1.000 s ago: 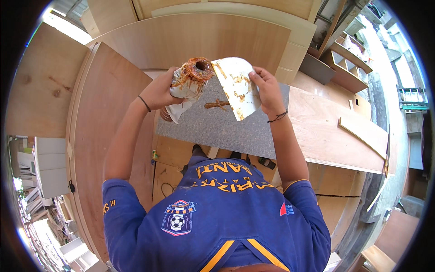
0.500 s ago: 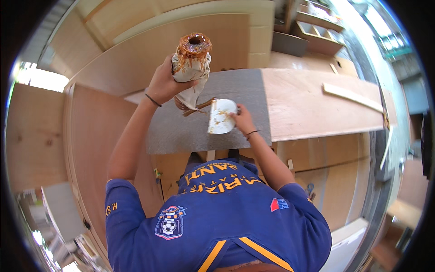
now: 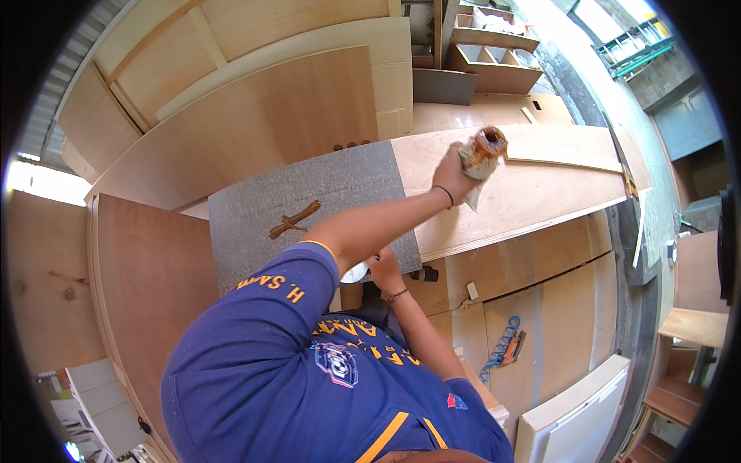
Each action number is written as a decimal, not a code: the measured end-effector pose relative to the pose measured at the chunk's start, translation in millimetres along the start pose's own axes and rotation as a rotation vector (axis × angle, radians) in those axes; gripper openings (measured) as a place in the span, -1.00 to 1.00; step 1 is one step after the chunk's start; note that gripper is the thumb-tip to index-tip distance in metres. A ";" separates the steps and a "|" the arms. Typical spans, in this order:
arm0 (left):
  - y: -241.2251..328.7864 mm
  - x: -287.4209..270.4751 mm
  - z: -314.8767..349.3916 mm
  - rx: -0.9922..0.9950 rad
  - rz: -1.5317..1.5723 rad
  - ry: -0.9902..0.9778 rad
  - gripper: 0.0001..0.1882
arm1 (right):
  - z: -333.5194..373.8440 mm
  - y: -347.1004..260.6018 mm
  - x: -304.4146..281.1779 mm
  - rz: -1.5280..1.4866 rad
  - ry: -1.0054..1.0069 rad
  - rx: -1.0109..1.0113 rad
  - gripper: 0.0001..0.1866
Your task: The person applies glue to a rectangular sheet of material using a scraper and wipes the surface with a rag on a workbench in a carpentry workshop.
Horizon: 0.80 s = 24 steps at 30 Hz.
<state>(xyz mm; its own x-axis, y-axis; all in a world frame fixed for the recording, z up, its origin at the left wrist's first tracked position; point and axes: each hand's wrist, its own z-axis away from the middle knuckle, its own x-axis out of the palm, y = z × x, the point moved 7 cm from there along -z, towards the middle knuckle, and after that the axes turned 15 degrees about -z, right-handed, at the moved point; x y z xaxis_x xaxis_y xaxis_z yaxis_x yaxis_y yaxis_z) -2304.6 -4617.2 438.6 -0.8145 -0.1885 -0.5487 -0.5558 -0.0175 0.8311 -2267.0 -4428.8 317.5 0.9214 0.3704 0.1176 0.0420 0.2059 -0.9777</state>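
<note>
My left hand [image 3: 454, 176] is wrapped around a glue container [image 3: 483, 158], a pale, crumpled, wrapped body with a brown, glue-crusted round mouth. It is held over the pale plywood panel [image 3: 556, 181] on the right, and my left arm stretches across my body. Low by the front edge of the grey sheet [image 3: 340, 181], my right hand [image 3: 385, 274] is closed on a white spreader [image 3: 356, 273], mostly hidden behind my left arm. Thick brown glue [image 3: 294, 220] lies in a crossed streak on the grey sheet.
A thin wooden strip [image 3: 567, 160] lies on the plywood. Below the work surface is an orange air tool [image 3: 514, 349] with a blue coiled hose. Large wood panels [image 3: 293, 108] lean behind, and a compartmented wooden box [image 3: 498, 71] stands at the far right.
My left hand has carried the glue container right, from over the grey sheet to over the plywood. My right hand has drawn the spreader down toward my body. The view has shifted.
</note>
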 end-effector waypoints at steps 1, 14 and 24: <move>-4.8 12.1 4.4 -0.051 0.000 -0.051 -0.28 | 3.7 -5.3 -5.2 -0.001 0.008 0.028 -0.74; -12.5 30.7 20.2 -0.006 -0.152 -0.295 -0.12 | 0.2 -42.2 -24.6 0.151 0.012 -0.258 -0.87; -51.2 -93.5 35.1 0.099 -0.077 0.009 0.07 | -5.1 -12.6 -3.0 -0.273 -0.113 0.309 -0.78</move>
<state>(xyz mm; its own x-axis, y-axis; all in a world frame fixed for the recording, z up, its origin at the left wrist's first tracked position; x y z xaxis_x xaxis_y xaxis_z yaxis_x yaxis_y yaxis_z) -2205.8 -4564.1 444.2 -0.7677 -0.1994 -0.6090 -0.6304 0.0646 0.7735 -2268.3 -4437.1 328.5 0.8437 0.3577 0.4004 0.1453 0.5658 -0.8116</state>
